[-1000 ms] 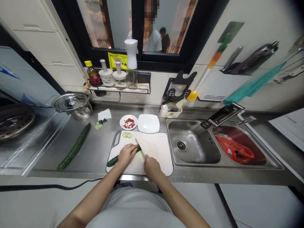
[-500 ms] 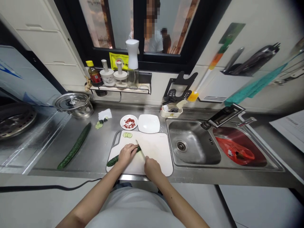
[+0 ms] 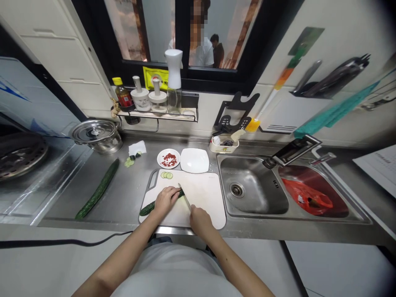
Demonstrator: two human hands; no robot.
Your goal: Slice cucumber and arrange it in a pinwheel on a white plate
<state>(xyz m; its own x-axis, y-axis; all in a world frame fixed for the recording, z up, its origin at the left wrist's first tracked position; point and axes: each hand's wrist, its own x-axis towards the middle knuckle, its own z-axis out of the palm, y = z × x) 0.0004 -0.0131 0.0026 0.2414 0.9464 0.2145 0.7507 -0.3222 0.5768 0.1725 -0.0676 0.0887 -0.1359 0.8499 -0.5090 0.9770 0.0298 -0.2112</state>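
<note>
My left hand (image 3: 166, 200) is wrapped over a cucumber (image 3: 147, 209) that lies slantwise on the white cutting board (image 3: 210, 198). In my right hand (image 3: 200, 220) is the handle of a knife (image 3: 187, 201), its blade at the cucumber's right end, just beside my left fingers. A few cucumber slices (image 3: 166, 175) lie at the board's upper left. Behind the board stand a small plate with red pieces (image 3: 168, 159) and a white square plate (image 3: 194, 160). A whole cucumber (image 3: 97, 194) rests on the counter to the left.
Cucumber scraps (image 3: 130, 161) lie by a white paper (image 3: 137, 148), near a lidded steel pot (image 3: 99, 136). On the right, a double sink (image 3: 253, 185) holds a red plastic bag (image 3: 306, 196). Jars and bottles stand on a wall rack (image 3: 157, 113). Two people show in the window.
The view has shifted slightly. Both hands keep nearly the same places, still on the cucumber and the knife.
</note>
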